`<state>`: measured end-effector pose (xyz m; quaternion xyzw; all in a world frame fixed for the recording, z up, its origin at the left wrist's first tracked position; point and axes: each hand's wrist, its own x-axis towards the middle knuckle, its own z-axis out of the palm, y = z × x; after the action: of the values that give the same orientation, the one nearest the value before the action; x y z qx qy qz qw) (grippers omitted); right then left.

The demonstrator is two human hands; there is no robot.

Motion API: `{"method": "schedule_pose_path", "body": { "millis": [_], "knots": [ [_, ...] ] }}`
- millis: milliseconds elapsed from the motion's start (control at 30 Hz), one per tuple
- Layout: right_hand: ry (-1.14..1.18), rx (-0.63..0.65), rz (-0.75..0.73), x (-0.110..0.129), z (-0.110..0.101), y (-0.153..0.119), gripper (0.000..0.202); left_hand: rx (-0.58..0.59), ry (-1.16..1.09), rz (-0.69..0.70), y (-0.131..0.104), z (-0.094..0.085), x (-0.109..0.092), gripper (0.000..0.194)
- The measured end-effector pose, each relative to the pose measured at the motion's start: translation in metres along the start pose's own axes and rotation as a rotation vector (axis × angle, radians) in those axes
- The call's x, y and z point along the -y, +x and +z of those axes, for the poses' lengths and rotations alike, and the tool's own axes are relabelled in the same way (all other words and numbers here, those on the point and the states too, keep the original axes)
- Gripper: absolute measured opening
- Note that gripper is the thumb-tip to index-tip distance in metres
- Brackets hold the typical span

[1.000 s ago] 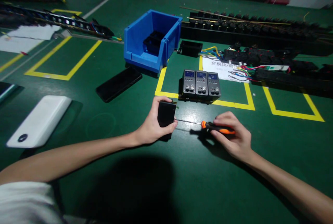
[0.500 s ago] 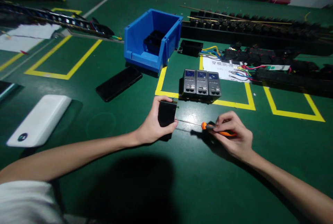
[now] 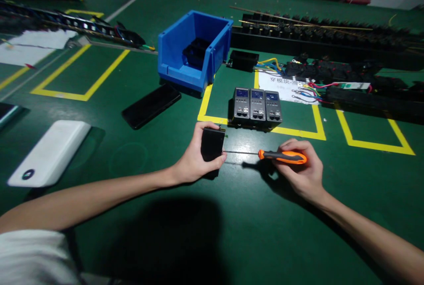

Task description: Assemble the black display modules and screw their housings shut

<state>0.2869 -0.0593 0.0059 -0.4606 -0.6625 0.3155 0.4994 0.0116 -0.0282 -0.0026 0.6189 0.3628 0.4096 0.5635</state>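
Note:
My left hand (image 3: 195, 159) is closed around a black box-shaped module (image 3: 212, 144), with thumb and fingers on its opposite edges. A bit of green shows at the module's upper right edge. My right hand (image 3: 303, 168) grips an orange and black screwdriver (image 3: 285, 157) by its handle. The thin shaft lies nearly level, and its tip meets the module's right side by my left thumb. What the tip sits in is too small to make out. Just beyond stand three grey modules (image 3: 257, 104) side by side, with small dark blue screens and ports.
A blue bin (image 3: 185, 73) holds black parts. In front of it lies a black phone (image 3: 151, 106); a white power bank (image 3: 49, 152) is at the left. Black strips with wires (image 3: 334, 73), a paper sheet (image 3: 281, 86) and yellow tape outlines (image 3: 298, 133) cover the right side.
My right fingers have shifted on the screwdriver, so more of the handle shows, and it now lies more level. My left hand and the module have stayed put.

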Motion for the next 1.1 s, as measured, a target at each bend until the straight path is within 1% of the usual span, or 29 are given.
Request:
{"method": "schedule_pose_path", "body": {
  "millis": [67,133,200,233,267,333,400,433,467,500,567,600,667,700,733,767,800,833,900,933,967,1033,1100],
  "knots": [
    [0.011,0.022,0.01,0.001,-0.0002,0.0011,0.032,-0.004,-0.003,-0.002,-0.0002,-0.0001,0.0004,0.065],
    [0.04,0.079,0.112,0.0012,-0.0007,0.0005,0.034,-0.01,-0.001,-0.003,-0.0003,-0.0003,0.0007,0.066],
    [0.103,0.125,0.231,0.0005,-0.001,-0.0008,0.024,-0.017,0.001,-0.003,-0.0004,-0.0003,0.0007,0.065],
    [0.128,0.131,0.264,0.0,-0.001,-0.0012,0.018,-0.019,0.002,-0.001,-0.0005,-0.0003,0.0006,0.065],
    [0.136,0.121,0.26,-0.0006,-0.0008,-0.0015,0.015,-0.019,0.005,-0.001,-0.0005,-0.0003,0.0005,0.064],
    [0.103,0.074,0.151,-0.0017,-0.0002,-0.0013,0.009,-0.02,0.016,-0.002,-0.0005,-0.0002,0.0003,0.063],
    [0.08,0.059,0.031,-0.0027,0.0002,-0.0013,0.017,-0.024,0.028,-0.002,-0.0004,-0.0001,0.0004,0.063],
    [0.086,0.068,0.018,-0.0031,0.0002,-0.0015,0.024,-0.024,0.029,0.0,-0.0002,-0.0001,0.0006,0.063],
    [0.104,0.086,0.045,-0.0034,0.0,-0.002,0.029,-0.022,0.025,0.002,-0.0001,0.0,0.0009,0.063],
    [0.126,0.113,0.102,-0.0036,-0.0003,-0.0026,0.031,-0.019,0.018,0.004,0.0,0.0001,0.0011,0.063],
    [0.136,0.147,0.199,-0.0037,-0.0009,-0.0031,0.026,-0.009,0.003,0.005,0.0001,0.0001,0.0014,0.063],
    [0.118,0.152,0.194,-0.0036,-0.0011,-0.0028,0.021,-0.008,0.0,0.004,0.0001,0.0001,0.0014,0.063],
    [0.058,0.126,0.077,-0.0034,-0.0011,-0.001,0.013,-0.008,0.002,0.003,0.0,0.0,0.0012,0.063],
    [0.038,0.104,0.003,-0.0033,-0.001,0.0001,0.013,-0.007,0.005,0.003,0.0,-0.0002,0.001,0.063],
    [0.037,0.086,-0.045,-0.0033,-0.0007,0.0009,0.019,-0.007,0.008,0.001,-0.0001,-0.0003,0.0008,0.063],
    [0.052,0.083,-0.048,-0.0033,-0.0003,0.0013,0.026,-0.008,0.01,-0.001,-0.0002,-0.0005,0.0008,0.064],
    [0.076,0.091,-0.003,-0.0034,0.0001,0.0011,0.032,-0.009,0.014,-0.002,-0.0002,-0.0007,0.0008,0.064],
    [0.101,0.111,0.078,-0.0034,0.0006,0.0004,0.035,-0.013,0.02,-0.001,-0.0002,-0.0008,0.0009,0.064],
    [0.115,0.162,0.241,-0.0031,0.0014,-0.0019,0.03,-0.016,0.023,0.005,0.0,-0.0009,0.0012,0.065],
    [0.1,0.172,0.278,-0.0028,0.0016,-0.0029,0.026,-0.013,0.017,0.01,0.0,-0.0008,0.0013,0.065],
    [0.076,0.163,0.27,-0.0025,0.0017,-0.0034,0.023,-0.007,0.008,0.013,0.0001,-0.0007,0.0013,0.065],
    [0.02,0.113,0.156,-0.0017,0.0017,-0.0024,0.021,-0.002,-0.014,0.012,0.0001,-0.0003,0.0011,0.065],
    [-0.017,0.076,0.035,-0.0009,0.0014,0.0007,0.026,-0.003,-0.024,0.005,0.0,0.0002,0.0007,0.065]
  ]
}}
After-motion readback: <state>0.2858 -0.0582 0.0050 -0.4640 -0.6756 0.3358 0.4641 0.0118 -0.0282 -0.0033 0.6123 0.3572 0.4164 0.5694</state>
